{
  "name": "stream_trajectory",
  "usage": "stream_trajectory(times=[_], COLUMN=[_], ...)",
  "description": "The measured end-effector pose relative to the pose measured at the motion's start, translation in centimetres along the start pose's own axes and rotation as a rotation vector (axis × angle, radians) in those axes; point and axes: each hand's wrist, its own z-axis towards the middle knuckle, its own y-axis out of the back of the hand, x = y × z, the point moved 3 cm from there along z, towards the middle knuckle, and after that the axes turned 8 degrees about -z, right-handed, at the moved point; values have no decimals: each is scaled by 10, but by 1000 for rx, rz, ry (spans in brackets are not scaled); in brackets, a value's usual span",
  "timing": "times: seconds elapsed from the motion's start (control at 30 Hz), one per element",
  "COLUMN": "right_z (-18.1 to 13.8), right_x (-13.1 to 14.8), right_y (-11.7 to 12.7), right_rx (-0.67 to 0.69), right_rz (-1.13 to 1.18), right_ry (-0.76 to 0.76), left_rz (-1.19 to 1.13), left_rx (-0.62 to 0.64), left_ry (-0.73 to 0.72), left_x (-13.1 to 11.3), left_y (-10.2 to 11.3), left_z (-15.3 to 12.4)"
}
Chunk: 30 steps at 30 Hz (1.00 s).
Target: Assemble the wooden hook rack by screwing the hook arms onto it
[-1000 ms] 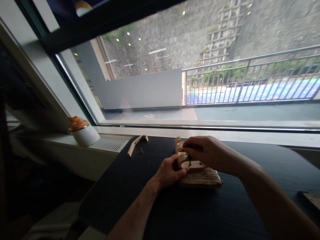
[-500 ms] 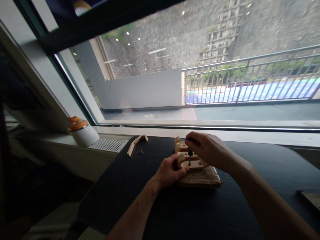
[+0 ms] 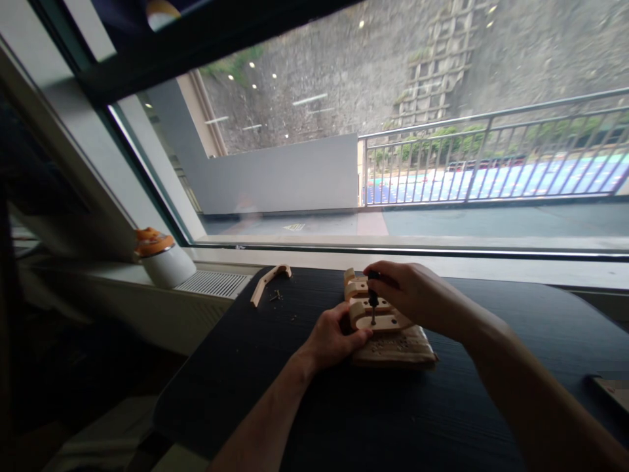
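Observation:
A pale wooden assembly point(image 3: 393, 347) lies on the black table point(image 3: 373, 419): a flat base plate with curved slotted pieces point(image 3: 388, 321) stacked on top. My left hand point(image 3: 331, 341) is closed around the left end of the top piece and the base. My right hand point(image 3: 417, 298) grips a small dark screwdriver point(image 3: 373, 303) held upright, its tip in the slot of the top piece. Another curved wooden piece point(image 3: 268, 282) lies apart near the table's far left corner, with a few small screws point(image 3: 275, 298) beside it.
A white jar with an orange lid point(image 3: 164, 259) stands on the window sill at left, beside a vent grille point(image 3: 213, 284). A large window point(image 3: 393, 131) runs behind the table. A flat object point(image 3: 612, 390) lies at the table's right edge.
My right hand has lifted slightly off the wooden pieces and turned, so that the screwdriver now stands upright and visible over the top piece. My left hand has stayed in place.

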Motion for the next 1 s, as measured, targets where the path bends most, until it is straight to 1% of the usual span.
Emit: stream_trajectory(times=[0.17, 0.33, 0.47, 0.63, 0.7, 0.83, 1.0], right_z=[0, -2, -3, -5, -6, -4, -1], right_x=[-3, -3, 0, 6, 9, 10, 0], right_y=[4, 4, 3, 7, 9, 9, 7], right_rx=[-14, -2, 23, 90, 97, 63, 34], right_rz=[-116, -158, -113, 48, 80, 49, -10], right_ry=[-65, -92, -30, 48, 71, 57, -3], left_rz=[-24, 13, 34, 6, 5, 26, 20], left_rx=[9, 6, 0, -2, -12, -22, -9], left_ry=[4, 6, 13, 3, 1, -1, -10], left_x=[4, 6, 6, 1, -1, 0, 3], left_y=[0, 1, 2, 0, -1, 0, 1], left_z=[0, 1, 0, 0, 0, 0, 1])
